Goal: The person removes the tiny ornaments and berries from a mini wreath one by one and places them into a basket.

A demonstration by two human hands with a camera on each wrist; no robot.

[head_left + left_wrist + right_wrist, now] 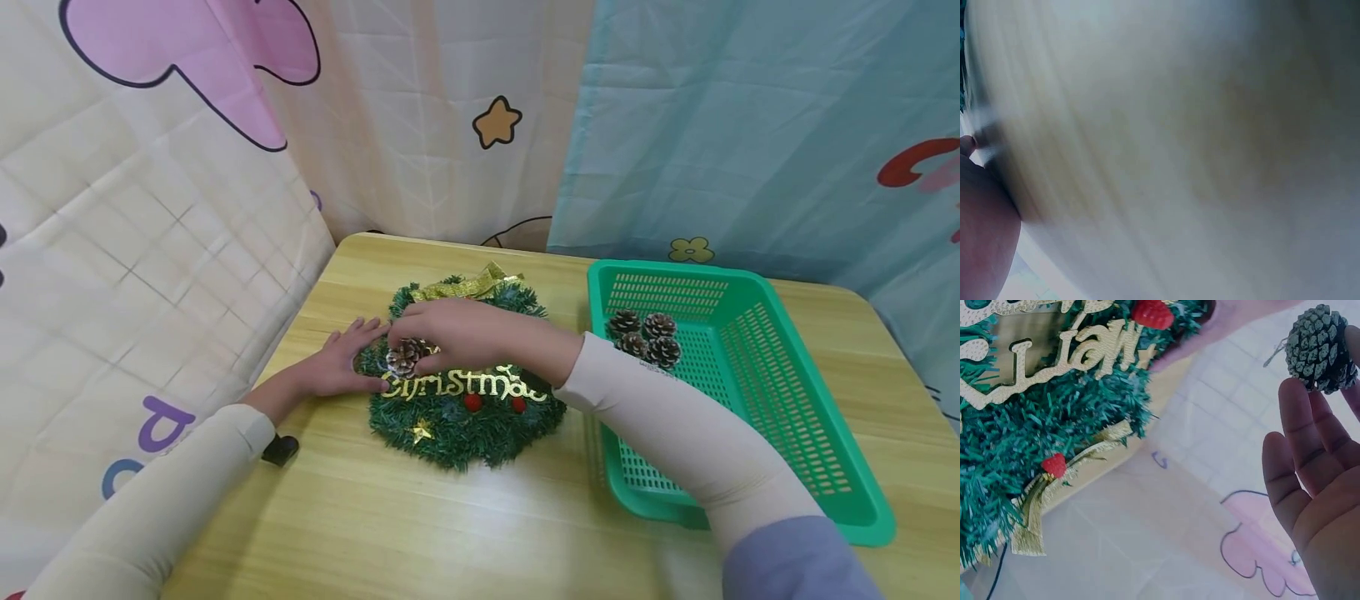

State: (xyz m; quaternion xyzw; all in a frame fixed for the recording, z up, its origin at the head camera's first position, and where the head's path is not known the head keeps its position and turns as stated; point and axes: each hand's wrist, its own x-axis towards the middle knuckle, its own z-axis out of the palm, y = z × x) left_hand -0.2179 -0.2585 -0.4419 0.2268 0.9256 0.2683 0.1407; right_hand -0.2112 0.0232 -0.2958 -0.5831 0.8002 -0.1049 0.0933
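Note:
A green tinsel Christmas wreath (480, 437) lies on the table, with gold "Christmas" lettering (468, 384), red berries, a gold star and a gold ribbon (468, 287). Above its left side my right hand (457, 333) pinches a white-tipped pine cone (405, 357) between thumb and fingers. In the right wrist view that pine cone (1318, 353) shows a small loop of string, and the wreath (1054, 431) appears beside the hand. My left hand (337, 364) rests at the wreath's left edge, fingers spread and holding nothing. The left wrist view is mostly blurred tabletop.
To the right stands a green plastic basket (813, 367) with several pine cones (662, 325) in its far left corner. A small black object (281, 450) lies near my left forearm. Printed curtains (450, 125) hang behind and left of the wooden table (450, 533).

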